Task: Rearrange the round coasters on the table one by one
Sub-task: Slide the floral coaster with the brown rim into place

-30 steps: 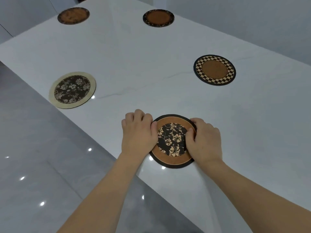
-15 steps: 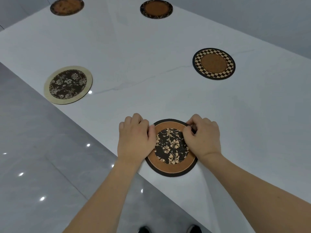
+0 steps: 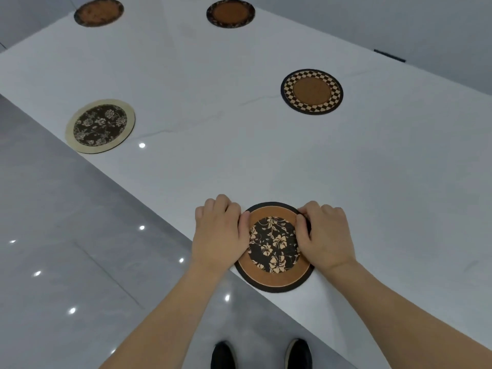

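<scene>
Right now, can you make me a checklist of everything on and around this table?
Surface: white table, glossy, faint veins.
Job's things: five round coasters, all flat, apart. Hibiscus coaster overhangs the near edge; cream-rimmed floral coaster left; checkered coaster right; two brown coasters far, and.
Clutter: nothing seen.
Grips: left hand and right hand pinch the hibiscus coaster's opposite rims.
Cables: nothing seen.
Surroundings: grey tiled floor, the person's dark shoes.

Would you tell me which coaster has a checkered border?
The checkered coaster, far right of the hands; the other four have plain or floral rims.
</scene>
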The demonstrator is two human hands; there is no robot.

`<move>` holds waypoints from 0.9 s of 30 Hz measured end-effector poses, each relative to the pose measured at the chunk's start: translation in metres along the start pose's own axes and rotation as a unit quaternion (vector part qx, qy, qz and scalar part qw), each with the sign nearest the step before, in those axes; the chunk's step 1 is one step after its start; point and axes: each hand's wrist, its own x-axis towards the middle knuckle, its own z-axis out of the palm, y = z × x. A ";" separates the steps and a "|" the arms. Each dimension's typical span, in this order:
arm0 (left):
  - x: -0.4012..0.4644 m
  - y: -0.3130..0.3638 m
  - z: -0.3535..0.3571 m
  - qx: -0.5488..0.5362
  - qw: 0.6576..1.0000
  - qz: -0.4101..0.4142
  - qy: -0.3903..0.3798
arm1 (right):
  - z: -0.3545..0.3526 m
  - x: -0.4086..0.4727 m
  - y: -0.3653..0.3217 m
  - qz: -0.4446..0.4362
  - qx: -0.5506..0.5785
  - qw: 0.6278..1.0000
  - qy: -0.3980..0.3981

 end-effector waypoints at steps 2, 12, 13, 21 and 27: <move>0.001 -0.001 0.002 -0.007 1.000 0.001 0.011 | 0.005 0.000 0.000 0.002 -0.002 1.000 0.013; 0.004 0.004 0.001 -0.005 1.000 -0.024 -0.002 | -0.005 -0.002 0.013 -0.016 0.061 0.998 -0.013; 0.002 0.008 0.001 -0.002 0.999 -0.034 -0.002 | -0.008 -0.008 0.017 -0.022 0.050 0.998 -0.017; -0.019 0.043 0.012 0.028 0.992 -0.121 0.019 | -0.006 -0.028 0.030 0.010 0.002 0.999 0.043; -0.026 0.051 0.012 0.027 0.995 -0.098 0.001 | -0.004 -0.029 0.033 -0.010 0.017 0.999 0.044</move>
